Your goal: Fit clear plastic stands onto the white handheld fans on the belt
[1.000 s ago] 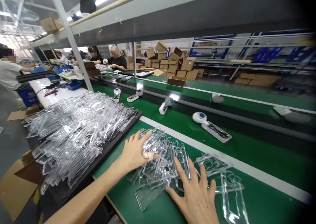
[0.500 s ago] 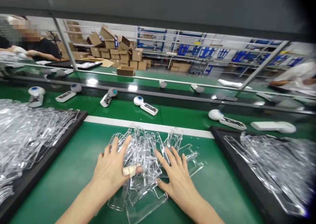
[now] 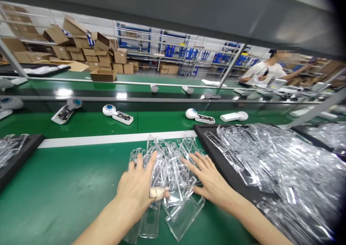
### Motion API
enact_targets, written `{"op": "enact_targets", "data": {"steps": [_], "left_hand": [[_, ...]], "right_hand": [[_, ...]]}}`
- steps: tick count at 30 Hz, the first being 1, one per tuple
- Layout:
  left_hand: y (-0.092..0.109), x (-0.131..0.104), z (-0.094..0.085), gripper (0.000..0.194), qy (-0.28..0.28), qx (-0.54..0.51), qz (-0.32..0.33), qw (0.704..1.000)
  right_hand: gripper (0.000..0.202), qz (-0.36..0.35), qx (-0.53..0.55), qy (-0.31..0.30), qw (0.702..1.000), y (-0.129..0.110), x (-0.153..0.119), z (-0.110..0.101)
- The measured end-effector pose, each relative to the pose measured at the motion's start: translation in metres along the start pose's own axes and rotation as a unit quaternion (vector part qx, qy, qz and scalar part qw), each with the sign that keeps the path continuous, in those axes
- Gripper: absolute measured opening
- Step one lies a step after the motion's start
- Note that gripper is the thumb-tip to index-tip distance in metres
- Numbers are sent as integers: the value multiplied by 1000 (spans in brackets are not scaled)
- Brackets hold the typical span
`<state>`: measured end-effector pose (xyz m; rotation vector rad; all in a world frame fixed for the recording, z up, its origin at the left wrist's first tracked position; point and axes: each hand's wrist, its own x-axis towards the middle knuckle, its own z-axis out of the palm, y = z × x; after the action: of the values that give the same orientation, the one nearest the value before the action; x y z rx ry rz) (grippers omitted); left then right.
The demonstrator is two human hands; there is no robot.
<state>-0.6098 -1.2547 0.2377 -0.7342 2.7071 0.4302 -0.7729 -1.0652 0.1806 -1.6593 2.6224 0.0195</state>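
A loose heap of clear plastic covers (image 3: 173, 169) lies on the green bench top (image 3: 81, 180) between my hands. My left hand (image 3: 136, 182) rests against the heap's left side with fingers spread, its thumb wrapped in a pale bandage (image 3: 157, 192). From the right, my right hand (image 3: 212, 180) reaches over the heap, fingers apart and touching the covers. Neither hand closes around a cover. A few flat covers stick out of the heap at the front, below my thumbs.
Close at the right stands a black tray (image 3: 225, 167) piled with clear covers; another tray (image 3: 27, 158) sits at the left. Beyond the white strip (image 3: 94, 139), white handheld devices (image 3: 123, 117) lie on the green belt. A person in a white shirt (image 3: 266, 72) is across the line.
My view has turned right. Both hands and the heap of covers have shifted right across the bench, closer to the right tray. The heap has become more compact.
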Motion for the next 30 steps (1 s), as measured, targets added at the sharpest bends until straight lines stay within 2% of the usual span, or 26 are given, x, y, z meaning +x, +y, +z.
{"op": "enact_targets", "data": {"steps": [5, 10, 12, 15, 18, 20, 23, 26, 30], "left_hand": [[11, 4, 0, 101, 1, 9, 20, 1000], [-4, 4, -1, 96, 18, 13, 39, 999], [-14, 2, -1, 96, 28, 16, 45, 998], [-30, 1, -7, 93, 71, 10, 57, 996], [-46, 14, -24, 84, 141, -39, 85, 986], [-52, 36, -39, 76, 176, -105, 107, 973], [-47, 86, -61, 67, 163, -212, 128, 955], [-23, 146, -71, 64, 76, -345, 113, 929], [27, 221, -68, 71, -49, -465, 43, 883]], "right_hand": [[75, -13, -15, 20, 1000, 24, -8, -2], [66, 33, 43, -13, 998, 33, -15, -22], [53, 77, 101, 20, 992, 27, -13, -36], [33, 161, 172, 79, 969, 6, 4, -55], [28, 224, 153, 70, 960, -20, 31, -64], [26, 246, 117, 43, 961, -34, 49, -63], [33, 267, 123, -1, 956, -44, 64, -56], [35, 270, 159, -10, 950, -42, 68, -46], [27, 278, 249, 17, 927, -29, 65, -37]]}}
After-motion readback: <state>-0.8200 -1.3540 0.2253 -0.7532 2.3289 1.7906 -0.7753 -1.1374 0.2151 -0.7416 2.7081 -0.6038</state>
